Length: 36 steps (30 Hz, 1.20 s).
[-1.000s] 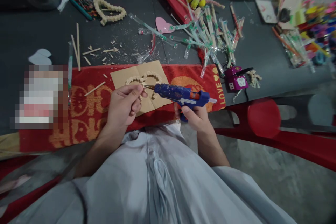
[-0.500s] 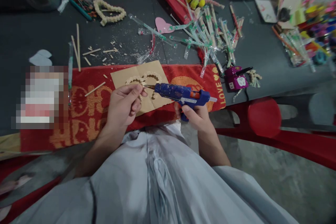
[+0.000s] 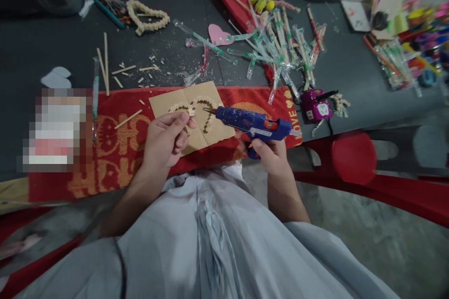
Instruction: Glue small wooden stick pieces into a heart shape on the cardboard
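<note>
My right hand (image 3: 268,152) grips a blue hot glue gun (image 3: 242,120), its nozzle pointing left and a clear glue stick showing at its back. With thumb and forefinger together, my left hand (image 3: 171,133) pinches a small piece of wooden stick (image 3: 191,111), mostly hidden by the fingertips. A short gap separates the nozzle from that piece. Below and behind both lies a creased brown paper sheet (image 3: 159,102), bearing a heart-shaped outline built of small wooden pieces (image 3: 206,101). My left hand covers its lower left part.
A red patterned towel (image 3: 115,168) lies under the paper. Beyond are wooden sticks (image 3: 106,63), a finished-looking wooden heart frame (image 3: 132,18), a pink paper heart (image 3: 219,35) and wrapped chopsticks (image 3: 280,32). A purple object (image 3: 316,103) stands right, above a red chair (image 3: 354,156).
The glue gun in my right hand has drawn back to the right, so its nozzle is now apart from my left fingertips. My left hand has stayed nearly still.
</note>
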Available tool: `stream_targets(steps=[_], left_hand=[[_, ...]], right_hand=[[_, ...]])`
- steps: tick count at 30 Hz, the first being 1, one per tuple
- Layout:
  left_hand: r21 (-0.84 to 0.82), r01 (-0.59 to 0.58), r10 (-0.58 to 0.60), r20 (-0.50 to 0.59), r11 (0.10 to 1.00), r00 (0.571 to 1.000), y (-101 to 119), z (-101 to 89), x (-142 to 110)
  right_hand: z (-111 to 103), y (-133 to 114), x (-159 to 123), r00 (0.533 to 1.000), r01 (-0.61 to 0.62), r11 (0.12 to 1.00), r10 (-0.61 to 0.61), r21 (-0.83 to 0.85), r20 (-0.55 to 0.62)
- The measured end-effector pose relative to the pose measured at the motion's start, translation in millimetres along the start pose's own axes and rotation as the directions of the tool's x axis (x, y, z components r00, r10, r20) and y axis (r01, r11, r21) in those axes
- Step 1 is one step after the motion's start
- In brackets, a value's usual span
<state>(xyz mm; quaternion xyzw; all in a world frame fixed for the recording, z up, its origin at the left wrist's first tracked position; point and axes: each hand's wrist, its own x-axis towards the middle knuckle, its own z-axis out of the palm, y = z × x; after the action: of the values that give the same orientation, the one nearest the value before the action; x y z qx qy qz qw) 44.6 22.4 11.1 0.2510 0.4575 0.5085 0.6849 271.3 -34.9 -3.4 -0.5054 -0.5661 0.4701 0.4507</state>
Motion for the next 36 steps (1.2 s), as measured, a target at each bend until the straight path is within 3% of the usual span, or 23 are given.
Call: stream_targets(steps=[4, 7, 9, 11, 13, 18, 23, 30, 36], left_hand=[[-0.007, -0.005, 0.005, -0.01, 1.0, 1.0, -2, -4.2, 4], [0.022, 0.0, 0.001, -0.055, 1.0, 0.998, -1, -7.3, 5], [0.027, 0.005, -0.003, -0.071, 1.0, 0.997, 1, -9.2, 5], [0.02, 0.009, -0.007, -0.08, 1.0, 0.997, 2, -10.9, 5], [0.008, 0.007, -0.006, -0.091, 1.0, 0.996, 4, -12.6, 5], [-0.009, -0.003, 0.003, -0.101, 1.0, 0.995, 7, -18.7, 6], [-0.029, -0.009, 0.006, -0.103, 1.0, 0.995, 9, -29.3, 3], [-0.092, -0.045, 0.029, -0.169, 0.995, 0.985, 15, -49.0, -7], [-0.154, -0.033, -0.004, -0.233, 0.987, 0.972, 15, -59.3, -14]], right_hand=[[-26, 5, 12, 0.986, 0.064, 0.923, -0.116, -0.378, -0.116], [-46, 16, 26, 0.965, 0.028, 0.711, -0.204, -0.703, -0.167], [-59, 25, 34, 0.965, 0.015, 0.53, -0.229, -0.848, -0.126], [-69, 32, 41, 0.977, 0.005, 0.384, -0.199, -0.923, -0.077], [-79, 34, 45, 0.987, 0.031, 0.297, -0.158, -0.954, -0.017], [-87, 9, 61, 0.979, 0.158, 0.201, -0.157, -0.967, 0.127], [-58, -17, 113, 0.954, 0.286, 0.143, -0.132, -0.948, 0.268], [23, -23, 196, 0.846, 0.532, 0.118, -0.051, -0.838, 0.53], [86, -18, 244, 0.784, 0.62, 0.038, 0.013, -0.784, 0.621]])
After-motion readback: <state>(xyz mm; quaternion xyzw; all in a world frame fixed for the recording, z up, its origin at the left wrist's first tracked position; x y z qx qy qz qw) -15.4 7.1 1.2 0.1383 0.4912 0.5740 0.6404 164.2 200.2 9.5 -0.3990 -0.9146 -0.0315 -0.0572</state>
